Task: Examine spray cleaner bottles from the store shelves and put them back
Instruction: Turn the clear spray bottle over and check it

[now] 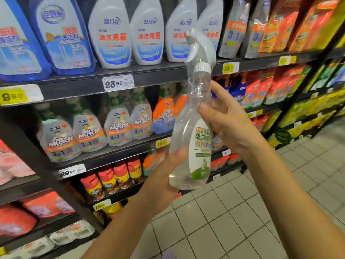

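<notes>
The left hand (pixel 164 176) grips the lower body of the bottle (pixel 184 128) from the left, just below the centre of the frame, with its thumb laid across the front. The right hand (pixel 227 118) clasps the bottle's narrow waist from the right, thumb on the front and fingers curled behind the clear plastic. Both hands are clamped on the same bottle, one low and one higher, and do not touch each other. The bottle is held in the air at centre frame, roughly upright and leaning slightly. It is clear, with a white and green label (pixel 201 146) on its right side. Its grey-white trigger (pixel 199 45) sits on a ribbed white collar (pixel 202 67), nozzle pointing left. Behind it, at upper centre, white bottles (pixel 112 34) with red characters stand on the top shelf (pixel 158 77). Blue pouches (pixel 63 38) are at upper left and orange packs (pixel 280 30) at upper right. A price tag (pixel 118 83) reading 23.90 is fixed to that shelf's edge. One shelf down, at left centre, stand Mr Muscle bottles (pixel 117 124), and below them are red-capped cans (pixel 110 178). Pale floor tiles (pixel 224 212) fill the lower right.
</notes>
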### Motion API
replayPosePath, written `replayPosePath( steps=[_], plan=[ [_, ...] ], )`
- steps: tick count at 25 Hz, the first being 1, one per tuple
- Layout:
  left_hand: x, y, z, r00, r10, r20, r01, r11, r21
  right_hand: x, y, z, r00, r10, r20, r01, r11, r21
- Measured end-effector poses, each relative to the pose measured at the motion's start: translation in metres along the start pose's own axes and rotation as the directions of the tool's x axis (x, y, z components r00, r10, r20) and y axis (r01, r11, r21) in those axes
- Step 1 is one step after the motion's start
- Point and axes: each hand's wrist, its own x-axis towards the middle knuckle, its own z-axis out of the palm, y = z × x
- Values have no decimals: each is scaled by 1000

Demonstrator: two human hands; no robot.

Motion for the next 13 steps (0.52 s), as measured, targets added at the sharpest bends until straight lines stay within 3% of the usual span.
replayPosePath(
  steps=[2,5,7,13],
  plan=[
    [6,-4,1,998,-25,64,24,1000,3,-10,5,-7,990,-4,-144,5,1000,11],
    [11,-3,-3,993,-119,-13,120,990,78,-29,16,-2,928,-25,-371,50,997,56],
    [9,-5,-15,984,-175,18,171,978,123,-45,23,8,875,-45,-482,86,994,64],
    [-12,-23,-32,913,-260,313,169,942,291,-125,40,47,612,-47,-790,128,991,40]
  ],
)
